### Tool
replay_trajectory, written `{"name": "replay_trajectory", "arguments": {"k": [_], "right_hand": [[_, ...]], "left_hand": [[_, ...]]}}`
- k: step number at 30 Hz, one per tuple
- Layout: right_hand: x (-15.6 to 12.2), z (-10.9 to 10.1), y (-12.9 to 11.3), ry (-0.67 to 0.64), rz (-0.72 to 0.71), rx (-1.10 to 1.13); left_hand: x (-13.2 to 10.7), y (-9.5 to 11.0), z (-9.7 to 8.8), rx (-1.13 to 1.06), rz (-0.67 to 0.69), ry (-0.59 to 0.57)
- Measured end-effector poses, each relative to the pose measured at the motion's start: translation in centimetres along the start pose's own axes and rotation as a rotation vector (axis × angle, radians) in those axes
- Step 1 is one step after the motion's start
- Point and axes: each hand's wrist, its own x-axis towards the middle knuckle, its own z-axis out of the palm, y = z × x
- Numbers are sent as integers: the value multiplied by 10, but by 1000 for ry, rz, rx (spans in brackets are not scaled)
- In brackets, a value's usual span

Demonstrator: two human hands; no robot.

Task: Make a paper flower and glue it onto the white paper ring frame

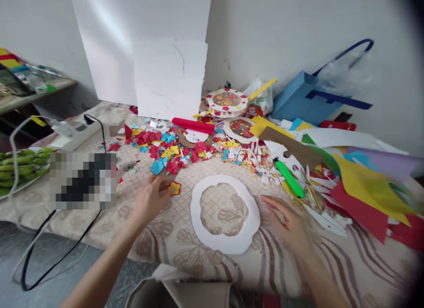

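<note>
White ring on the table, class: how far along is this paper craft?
Done: the white ring is cut out, and decorated discs sit farther back. In hand: the left hand touches a red-and-yellow flower; the right hand lies beside the ring. Left: the ring is bare, loose flowers unused.

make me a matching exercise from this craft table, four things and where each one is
Things:
1 white paper ring
2 green pen-shaped tool
3 red roll
4 blue bag

Places:
a by the wall, far right
b on the cloth between the left hand and the right hand
c among paper scraps before the white board
d beside the coloured sheets, right of the ring

Pairs: 1-b, 2-d, 3-c, 4-a
</note>
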Motion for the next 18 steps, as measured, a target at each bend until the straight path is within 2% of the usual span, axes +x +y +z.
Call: {"name": "replay_trajectory", "arguments": {"k": [5,9,13,18], "right_hand": [[-1,-2,4,12,6,-33],[2,-6,1,21,2,-61],[15,-9,-10,-9,-30,-49],[42,0,-34,-88,-162,-6]], "left_hand": [[2,4,6,-101,-88,25],[4,0,6,-374,-141,14],[7,1,6,-664,-165,-34],[13,12,6,-784,-169,-71]]}}
